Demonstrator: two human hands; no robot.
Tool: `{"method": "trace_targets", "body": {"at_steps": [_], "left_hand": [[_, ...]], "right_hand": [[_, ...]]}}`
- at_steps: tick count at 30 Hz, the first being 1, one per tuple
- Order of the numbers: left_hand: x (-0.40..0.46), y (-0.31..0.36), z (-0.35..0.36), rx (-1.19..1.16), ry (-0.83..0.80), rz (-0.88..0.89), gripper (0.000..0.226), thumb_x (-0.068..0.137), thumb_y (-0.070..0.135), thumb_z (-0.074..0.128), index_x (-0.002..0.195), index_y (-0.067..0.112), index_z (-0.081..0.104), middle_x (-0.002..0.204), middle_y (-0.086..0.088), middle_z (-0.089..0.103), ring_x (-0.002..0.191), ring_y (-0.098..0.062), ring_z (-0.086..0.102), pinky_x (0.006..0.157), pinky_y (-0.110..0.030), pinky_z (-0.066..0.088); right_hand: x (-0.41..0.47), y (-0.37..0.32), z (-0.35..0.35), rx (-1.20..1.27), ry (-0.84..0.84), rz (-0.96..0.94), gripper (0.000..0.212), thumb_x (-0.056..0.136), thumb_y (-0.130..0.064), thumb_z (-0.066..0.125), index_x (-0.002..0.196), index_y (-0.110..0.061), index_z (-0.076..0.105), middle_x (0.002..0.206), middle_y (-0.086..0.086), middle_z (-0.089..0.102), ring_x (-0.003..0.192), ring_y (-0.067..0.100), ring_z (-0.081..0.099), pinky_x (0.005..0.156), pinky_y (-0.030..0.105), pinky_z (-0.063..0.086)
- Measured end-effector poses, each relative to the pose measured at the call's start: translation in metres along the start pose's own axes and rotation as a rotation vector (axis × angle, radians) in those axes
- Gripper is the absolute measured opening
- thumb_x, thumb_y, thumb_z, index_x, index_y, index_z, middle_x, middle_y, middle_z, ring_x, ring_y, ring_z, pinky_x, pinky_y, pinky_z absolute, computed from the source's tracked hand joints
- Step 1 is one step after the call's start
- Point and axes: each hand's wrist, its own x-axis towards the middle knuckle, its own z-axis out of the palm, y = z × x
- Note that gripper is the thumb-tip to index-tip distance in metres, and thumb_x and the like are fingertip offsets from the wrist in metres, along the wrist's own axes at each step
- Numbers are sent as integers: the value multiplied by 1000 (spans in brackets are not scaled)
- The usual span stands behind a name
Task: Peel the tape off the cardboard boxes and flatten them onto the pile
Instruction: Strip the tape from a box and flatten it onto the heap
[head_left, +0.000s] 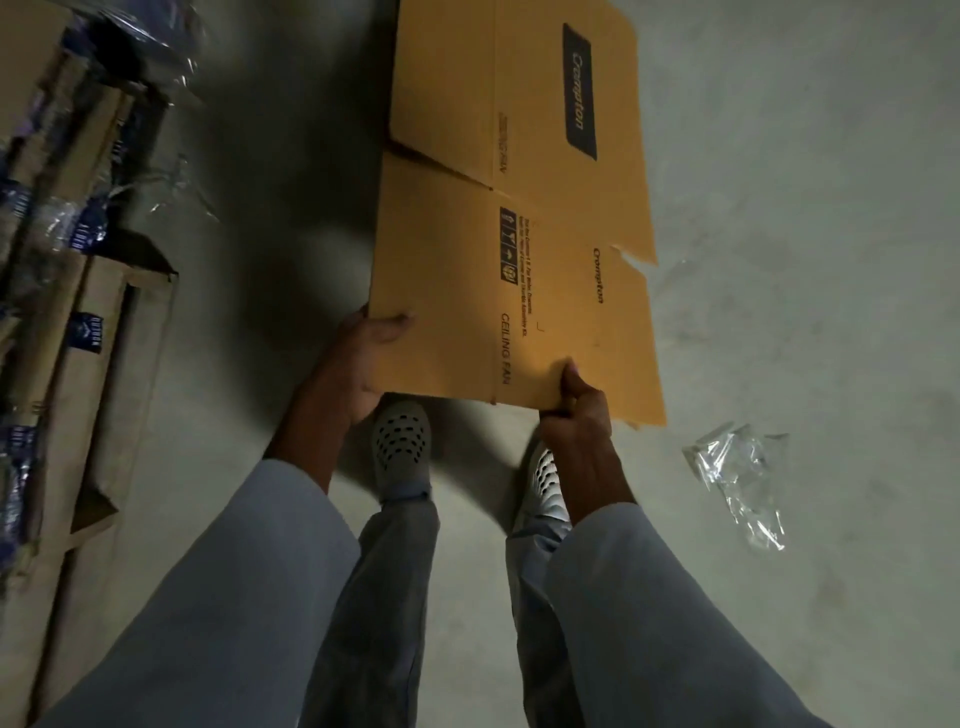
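A person stands on a grey concrete floor (779, 156) and holds a flattened cardboard box (519, 234) out in front of the body, above the floor. The box is yellow-brown and carries the printed words "Crompton" and "CEILING FAN". Its far flaps point away from the person, and 1 flap at the right edge has a small tear.

The left hand (358, 364) has its grip on the near left corner of the box: the thumb lies on the top face and the other fingers go under the cardboard, where they are hidden. The right hand (576, 410) holds the near edge more to the right, with the thumb pressed on top and the fingers curled below the edge. Both arms are in light blue sleeves.

Under the box, 2 grey perforated shoes (400, 447) stand on the floor, the right one partly hidden by the right arm.

At the left side lies a pile of flattened brown boxes (88, 364) with dark blue labels, and clear tape or film (171, 171) is scattered on and beside it. The held box is well apart from this pile. On the floor at the right, a crumpled piece of clear tape (737, 478) lies near the person's right foot.
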Motion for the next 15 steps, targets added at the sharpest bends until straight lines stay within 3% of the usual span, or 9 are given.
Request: {"method": "trace_targets", "body": {"at_steps": [2, 4, 6, 8, 9, 11, 13, 15], "left_hand": [[1, 0, -10, 12, 48, 1, 35, 96, 17, 58, 131, 20, 53, 119, -6, 64, 108, -30, 60, 74, -39, 52], [5, 6, -18, 37, 88, 15, 37, 98, 16, 56, 134, 19, 50, 123, -7, 60, 110, -30, 58, 73, -38, 50], [5, 15, -29, 57, 89, 29, 41, 95, 19, 61, 134, 19, 50, 126, -8, 58, 112, -30, 57, 76, -38, 50], [2, 23, -45, 61, 83, 27, 53, 87, 23, 68, 136, 16, 49, 124, -8, 60, 109, -29, 58, 77, -38, 50], [1, 26, -53, 78, 95, 33, 51, 88, 21, 68, 135, 15, 49, 119, -7, 61, 104, -26, 60, 75, -36, 49], [1, 27, -67, 109, 111, 15, 37, 96, 16, 61, 131, 15, 49, 111, -5, 63, 95, -21, 61, 72, -34, 48], [5, 20, -76, 143, 157, -11, 39, 96, 16, 59, 133, 13, 49, 114, -8, 62, 97, -25, 61, 76, -36, 49], [7, 9, -77, 195, 207, -40, 47, 95, 20, 62, 139, 10, 46, 122, -10, 59, 106, -29, 58, 84, -41, 48]], "right_hand": [[-7, -6, 11, 10, 6, -29, 48, 91, -16, 72, 136, -14, 56, 127, 8, 66, 108, 29, 62, 110, 46, 45], [-13, -18, 13, 60, 28, -86, 47, 89, -14, 70, 134, -17, 58, 125, 7, 67, 104, 27, 63, 89, 39, 56], [-16, -34, 5, 205, 12, -159, 38, 89, -26, 65, 127, -18, 65, 113, 5, 73, 94, 25, 68, 71, 33, 58], [-15, -55, -14, 358, -39, -284, 44, 85, -41, 66, 121, -17, 69, 107, 8, 76, 99, 30, 70, 87, 38, 57], [-14, -66, -23, 372, -58, -346, 54, 79, -47, 70, 123, -16, 68, 112, 10, 75, 108, 33, 69, 98, 45, 53], [-12, -88, -36, 321, -140, -398, 71, 73, -53, 71, 131, -13, 64, 124, 13, 71, 117, 39, 65, 106, 55, 45], [-11, -101, -38, 197, -190, -373, 65, 80, -48, 69, 134, -12, 62, 129, 13, 68, 120, 38, 64, 104, 54, 47], [-8, -106, -33, 51, -183, -361, 42, 87, -30, 68, 126, -14, 68, 134, 9, 66, 127, 33, 60, 106, 50, 47]]}}
